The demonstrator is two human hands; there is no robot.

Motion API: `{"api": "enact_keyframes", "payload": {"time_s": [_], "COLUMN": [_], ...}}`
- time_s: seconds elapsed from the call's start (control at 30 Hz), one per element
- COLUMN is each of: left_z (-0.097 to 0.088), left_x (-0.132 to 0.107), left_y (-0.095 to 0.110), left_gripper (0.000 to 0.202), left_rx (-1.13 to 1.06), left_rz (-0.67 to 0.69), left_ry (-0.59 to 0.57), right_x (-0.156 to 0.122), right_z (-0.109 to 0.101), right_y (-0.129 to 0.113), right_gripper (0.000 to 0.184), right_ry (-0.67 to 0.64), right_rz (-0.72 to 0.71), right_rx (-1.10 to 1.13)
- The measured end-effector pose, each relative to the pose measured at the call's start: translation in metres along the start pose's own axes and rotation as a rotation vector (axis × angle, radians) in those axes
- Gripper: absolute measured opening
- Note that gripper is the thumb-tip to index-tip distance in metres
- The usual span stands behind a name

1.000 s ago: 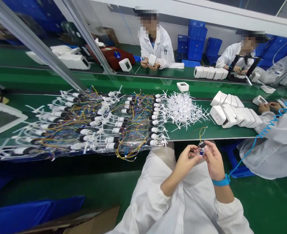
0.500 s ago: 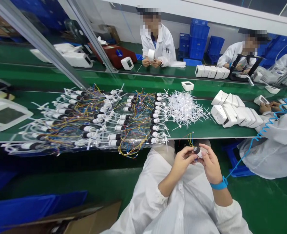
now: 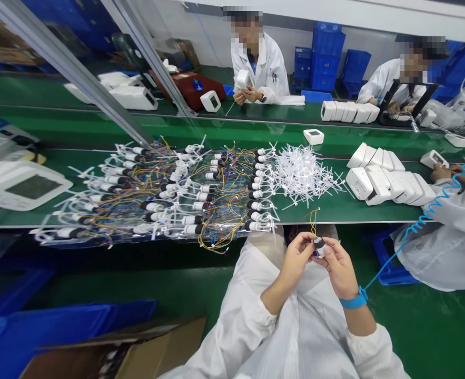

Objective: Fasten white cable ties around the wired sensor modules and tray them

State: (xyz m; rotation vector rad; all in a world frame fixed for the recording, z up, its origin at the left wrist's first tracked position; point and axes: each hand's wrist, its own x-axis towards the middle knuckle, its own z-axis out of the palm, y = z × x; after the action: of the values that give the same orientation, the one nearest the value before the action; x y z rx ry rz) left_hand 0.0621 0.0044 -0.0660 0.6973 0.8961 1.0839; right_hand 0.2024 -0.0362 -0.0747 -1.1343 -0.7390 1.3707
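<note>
Over my lap, both hands hold one small motor [image 3: 319,246], a white cylinder with a black end and thin coloured wires rising from it. My left hand [image 3: 298,255] pinches its black end and wires from the left. Around the white body close the fingers of my right hand [image 3: 338,264], which has a blue wrist strap [image 3: 354,300]. On the bench ahead, similar wired motors [image 3: 193,220] lie in rows on clear plastic, many with white ties looped on them. A heap of white cable ties [image 3: 303,176] sits to their right.
White device housings [image 3: 378,184] stand in rows at the right of the green bench [image 3: 315,213]. A blue coiled cord [image 3: 417,218] runs from my wrist past a co-worker [image 3: 433,231]. A cardboard box [image 3: 161,350] and blue crates [image 3: 70,326] are at lower left.
The fingers of my right hand have closed in further around the motor, which now stands more upright. The whole view has shifted slightly.
</note>
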Motion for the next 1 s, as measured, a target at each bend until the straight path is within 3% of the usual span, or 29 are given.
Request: {"api": "enact_keyframes", "payload": {"time_s": [0.2,0.4,0.57,0.73,1.0], "left_z": [-0.008,-0.011,-0.011,-0.017,-0.019], "left_x": [-0.011,-0.027,-0.029,-0.029,-0.027], "left_y": [-0.003,-0.009,-0.006,0.004,0.000], "left_gripper": [0.041,0.045,0.045,0.044,0.047], "left_rx": [-0.028,-0.265,-0.284,-0.302,-0.202], "left_rz": [0.045,0.020,-0.061,-0.128,-0.141], "left_ry": [0.088,0.062,0.116,0.060,0.017], "right_x": [0.004,0.000,-0.009,-0.017,-0.014], "right_z": [0.004,0.008,0.012,0.012,0.007], "right_y": [0.001,0.005,0.003,-0.012,-0.004], "right_gripper": [0.035,0.030,0.032,0.032,0.030], "right_ry": [-0.089,-0.062,-0.107,-0.156,-0.010], "right_rz": [-0.071,-0.296,-0.458,-0.353,-0.283], "right_rx": [-0.153,-0.475,-0.658,-0.577,-0.572]}}
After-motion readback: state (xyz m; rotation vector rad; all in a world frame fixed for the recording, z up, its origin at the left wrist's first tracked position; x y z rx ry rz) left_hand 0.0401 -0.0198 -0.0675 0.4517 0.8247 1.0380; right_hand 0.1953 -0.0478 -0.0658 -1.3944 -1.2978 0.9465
